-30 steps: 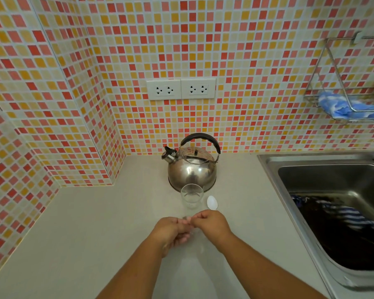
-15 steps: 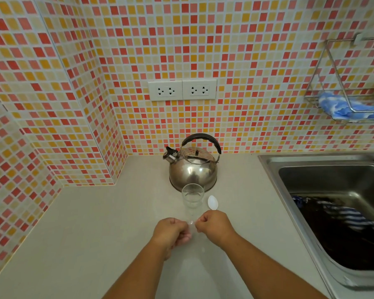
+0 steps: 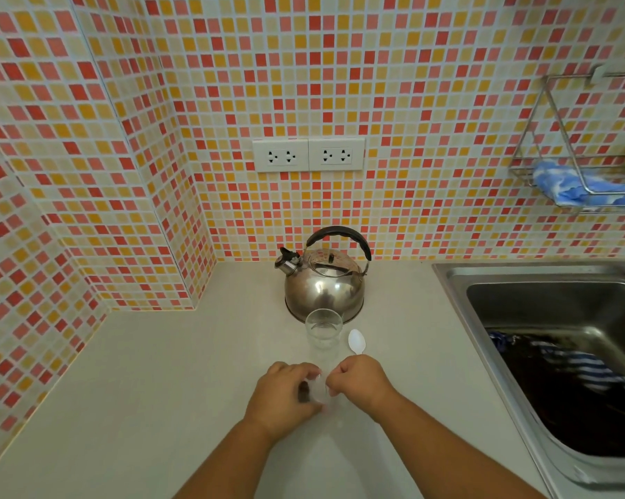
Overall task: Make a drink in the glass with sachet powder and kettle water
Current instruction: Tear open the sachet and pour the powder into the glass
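A steel kettle (image 3: 324, 286) with a black handle stands on the counter against the tiled wall. Just in front of it is an empty clear glass (image 3: 323, 331), upright. To the glass's right lies a white plastic spoon (image 3: 356, 341). In front of the glass, my left hand (image 3: 285, 397) and my right hand (image 3: 361, 381) are close together, both pinching a small pale sachet (image 3: 318, 390) with a dark part showing under the left fingers. Most of the sachet is hidden by my fingers.
A steel sink (image 3: 555, 340) with dark striped cloth inside fills the right side. A wire rack (image 3: 577, 167) with a blue cloth hangs on the wall above it. Two wall sockets (image 3: 308, 154) sit above the kettle. The beige counter (image 3: 159, 390) runs left to a tiled corner.
My hands have drawn slightly apart, and a gap with the pale sachet between them now shows. Kettle, glass and spoon stay put.
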